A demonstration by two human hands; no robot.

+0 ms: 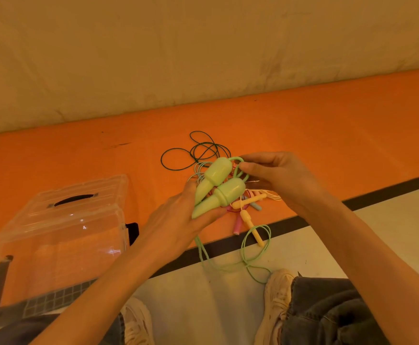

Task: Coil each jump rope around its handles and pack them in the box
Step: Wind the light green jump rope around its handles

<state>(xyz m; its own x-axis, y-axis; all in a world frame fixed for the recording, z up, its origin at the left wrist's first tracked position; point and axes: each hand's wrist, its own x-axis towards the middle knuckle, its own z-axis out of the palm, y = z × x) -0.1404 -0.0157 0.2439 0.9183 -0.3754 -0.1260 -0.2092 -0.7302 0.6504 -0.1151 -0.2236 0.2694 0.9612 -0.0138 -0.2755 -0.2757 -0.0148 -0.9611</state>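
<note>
While the clear plastic box [61, 235] looks to hold no rope so far, the coiling of the first rope has only begun. The left hand [176, 220] grips the two green handles [215, 185] side by side, fingers curled under their narrow ends, thumb hidden behind. The right hand [273, 175] pinches the green cord [238, 168] between thumb and fingertips just past the fat ends of the handles, where it forms a small loop. Most of that cord [255, 247] hangs slack below the left fingers, trailing over the table edge [303, 220] toward the floor, so nearly all the winding remains. Beyond the fingertips lies a dark thin cord [198, 150] in loose rings, and under the palms a tangle of pink, yellow and blue handles [248, 215] waits. Each green handle is smooth, matte plastic, bulbous and tapering; the cord looks thin, rubbery and springy.
</note>
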